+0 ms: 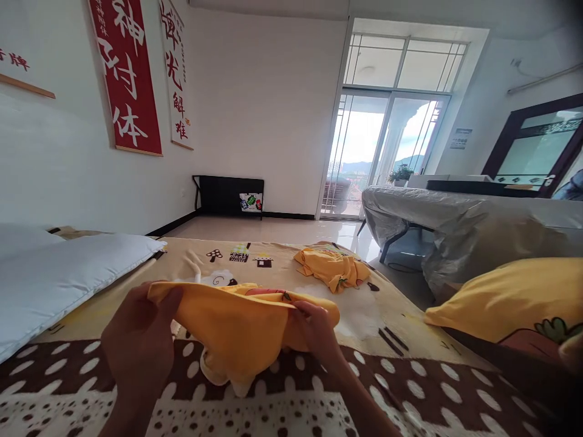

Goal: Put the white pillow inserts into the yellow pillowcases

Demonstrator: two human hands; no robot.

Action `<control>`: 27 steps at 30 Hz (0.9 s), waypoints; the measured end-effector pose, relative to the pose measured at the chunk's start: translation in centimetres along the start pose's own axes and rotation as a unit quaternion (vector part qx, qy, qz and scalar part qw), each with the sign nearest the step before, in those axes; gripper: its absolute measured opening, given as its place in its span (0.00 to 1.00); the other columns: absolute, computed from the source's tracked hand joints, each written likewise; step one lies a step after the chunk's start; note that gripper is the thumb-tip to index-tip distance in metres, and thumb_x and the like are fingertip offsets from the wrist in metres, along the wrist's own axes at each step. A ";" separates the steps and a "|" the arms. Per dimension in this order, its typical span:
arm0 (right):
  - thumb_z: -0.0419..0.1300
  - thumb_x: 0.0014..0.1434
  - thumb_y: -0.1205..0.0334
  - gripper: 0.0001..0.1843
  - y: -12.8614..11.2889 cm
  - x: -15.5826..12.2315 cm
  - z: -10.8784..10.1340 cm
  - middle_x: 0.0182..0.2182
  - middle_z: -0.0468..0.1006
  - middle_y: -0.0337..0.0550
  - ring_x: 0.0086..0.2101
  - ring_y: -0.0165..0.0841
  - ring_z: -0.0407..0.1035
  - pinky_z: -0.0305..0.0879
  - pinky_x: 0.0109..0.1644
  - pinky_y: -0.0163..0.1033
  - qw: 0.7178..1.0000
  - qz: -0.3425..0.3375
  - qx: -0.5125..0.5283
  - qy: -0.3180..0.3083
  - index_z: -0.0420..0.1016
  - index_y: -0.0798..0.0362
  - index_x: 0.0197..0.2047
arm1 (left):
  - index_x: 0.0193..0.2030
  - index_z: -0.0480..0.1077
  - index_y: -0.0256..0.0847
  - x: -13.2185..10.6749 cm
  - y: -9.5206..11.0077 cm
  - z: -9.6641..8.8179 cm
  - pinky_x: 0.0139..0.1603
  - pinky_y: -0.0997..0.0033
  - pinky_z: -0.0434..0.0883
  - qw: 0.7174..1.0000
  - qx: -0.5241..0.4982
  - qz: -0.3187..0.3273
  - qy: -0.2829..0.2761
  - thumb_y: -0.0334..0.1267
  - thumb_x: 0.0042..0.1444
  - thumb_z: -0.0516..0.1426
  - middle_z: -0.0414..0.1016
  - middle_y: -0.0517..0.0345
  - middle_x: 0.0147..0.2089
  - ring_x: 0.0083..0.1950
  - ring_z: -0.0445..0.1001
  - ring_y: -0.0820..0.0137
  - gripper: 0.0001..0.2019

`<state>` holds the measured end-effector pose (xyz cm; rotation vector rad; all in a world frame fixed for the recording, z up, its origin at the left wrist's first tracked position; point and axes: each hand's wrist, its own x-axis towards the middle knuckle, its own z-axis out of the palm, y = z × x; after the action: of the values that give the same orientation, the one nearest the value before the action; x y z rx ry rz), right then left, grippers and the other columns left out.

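Note:
A yellow pillowcase (pixel 230 331) with a printed carrot hangs in the air over the bed, its upper edge stretched between my two hands. My left hand (pixel 139 340) pinches one corner, thumb on top. On the other side, my right hand (pixel 319 331) grips the same edge between thumb and fingers. The cloth sags in folds below, and its pale lower part dangles above the patterned blanket (pixel 195 419). Past my right hand lies another crumpled yellow cloth (pixel 332 270) with a similar print.
White pillows (pixel 82 261) lie at the left. A yellow carrot-print pillow (pixel 514 297) is at the right, with part of another person's hand (pixel 571 352) beside it. Behind stand a plastic-covered table (pixel 492 212) and a black folded frame (pixel 223 194) against the wall.

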<state>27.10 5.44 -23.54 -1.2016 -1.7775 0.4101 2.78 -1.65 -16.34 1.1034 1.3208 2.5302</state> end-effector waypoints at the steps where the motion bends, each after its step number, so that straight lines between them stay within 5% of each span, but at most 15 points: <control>1: 0.52 0.60 0.57 0.16 0.3 0.3 -0.9 0.36 0.82 0.45 0.35 0.37 0.74 0.66 0.40 0.40 0.999 -0.015 -0.009 0.039 0.81 0.51 0.39 | 0.29 0.71 0.40 0.1 0.0 0.0 0.33 0.74 0.70 1.000 0.009 -0.011 -0.005 0.39 0.43 0.65 0.72 0.61 0.28 0.31 0.70 0.71 0.09; 4: 0.53 0.61 0.58 0.15 0.6 0.6 -3.6 0.39 0.82 0.44 0.38 0.38 0.75 0.66 0.45 0.43 0.978 -0.084 -0.077 0.176 0.80 0.48 0.44 | 0.29 0.71 0.39 0.0 -0.4 0.0 0.29 0.77 0.69 0.999 0.005 -0.043 -0.032 0.42 0.42 0.66 0.72 0.62 0.27 0.29 0.69 0.73 0.11; 8: 0.57 0.59 0.59 0.11 -1.1 -0.3 -6.9 0.40 0.81 0.45 0.42 0.37 0.73 0.63 0.51 0.45 0.913 -0.176 -0.108 0.351 0.80 0.50 0.41 | 0.30 0.72 0.39 -0.5 -0.9 0.2 0.25 0.78 0.67 0.990 -0.015 -0.108 -0.093 0.46 0.41 0.66 0.72 0.63 0.26 0.27 0.68 0.74 0.14; 11: 0.59 0.57 0.56 0.10 -3.2 -1.6 -9.0 0.37 0.80 0.44 0.41 0.37 0.72 0.66 0.47 0.41 0.904 -0.104 -0.002 0.415 0.79 0.52 0.36 | 0.31 0.73 0.39 -1.0 -0.6 0.6 0.24 0.77 0.68 0.982 -0.021 -0.145 -0.118 0.48 0.39 0.67 0.72 0.62 0.26 0.27 0.69 0.73 0.16; 14: 0.61 0.54 0.50 0.14 -4.3 -2.6 -10.1 0.31 0.78 0.42 0.34 0.35 0.71 0.66 0.35 0.36 0.936 0.051 0.154 0.312 0.77 0.53 0.35 | 0.28 0.72 0.38 -1.0 -0.3 1.0 0.19 0.78 0.65 0.976 -0.005 -0.182 -0.120 0.50 0.38 0.66 0.70 0.62 0.22 0.22 0.65 0.74 0.17; 18: 0.62 0.50 0.44 0.20 -4.5 -2.6 -9.7 0.26 0.72 0.38 0.27 0.30 0.64 0.58 0.27 0.31 0.954 0.137 0.262 0.050 0.73 0.54 0.34 | 0.27 0.70 0.37 0.5 -1.2 1.1 0.17 0.79 0.61 0.977 -0.008 -0.192 -0.088 0.50 0.39 0.66 0.66 0.65 0.21 0.20 0.62 0.77 0.17; 23: 0.60 0.53 0.53 0.14 -5.6 -2.6 -8.4 0.22 0.59 0.32 0.24 0.24 0.52 0.47 0.26 0.31 0.952 0.097 0.113 -0.266 0.67 0.55 0.26 | 0.30 0.72 0.36 3.3 -3.4 0.4 0.21 0.79 0.62 0.983 -0.017 -0.183 -0.013 0.44 0.38 0.66 0.69 0.64 0.25 0.24 0.63 0.77 0.15; 27: 0.58 0.50 0.62 0.10 -5.9 -2.8 -7.4 0.20 0.57 0.32 0.26 0.25 0.52 0.45 0.29 0.32 0.938 0.037 -0.072 -0.337 0.60 0.54 0.22 | 0.31 0.72 0.35 5.3 -4.2 -0.6 0.25 0.76 0.63 0.986 -0.023 -0.145 0.084 0.38 0.37 0.64 0.70 0.64 0.25 0.25 0.63 0.77 0.13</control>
<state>30.26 -1.29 -17.01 -1.3281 -2.3789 0.8242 -2.56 2.58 -16.75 0.6455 1.3407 2.4614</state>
